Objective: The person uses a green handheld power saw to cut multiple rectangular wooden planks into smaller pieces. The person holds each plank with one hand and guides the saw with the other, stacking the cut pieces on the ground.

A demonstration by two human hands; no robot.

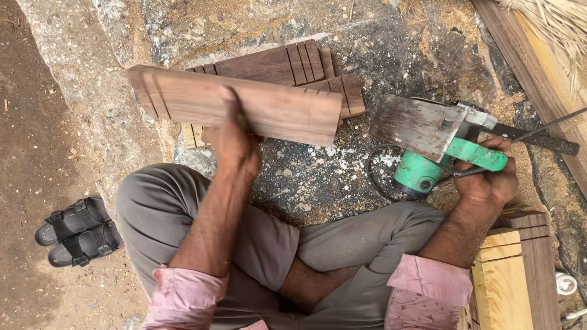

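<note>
My left hand [231,139] grips a brown wooden board [183,101] with saw slots at its left end and holds it lifted, lying crosswise above the ground. My right hand [489,180] is closed around the handle of a green electric hand saw [437,150], whose flat metal base plate [416,125] faces up. The saw sits to the right of the board and does not touch it. I sit cross-legged in grey trousers [342,256] and pink sleeves.
Several dark slotted wood pieces [293,64] lie on the stone slab behind the held board. Pale planks [507,278] are stacked at my right. A black cable [382,183] loops by the saw. Black sandals [76,232] rest on the dirt at left. A long plank [538,73] runs along the right edge.
</note>
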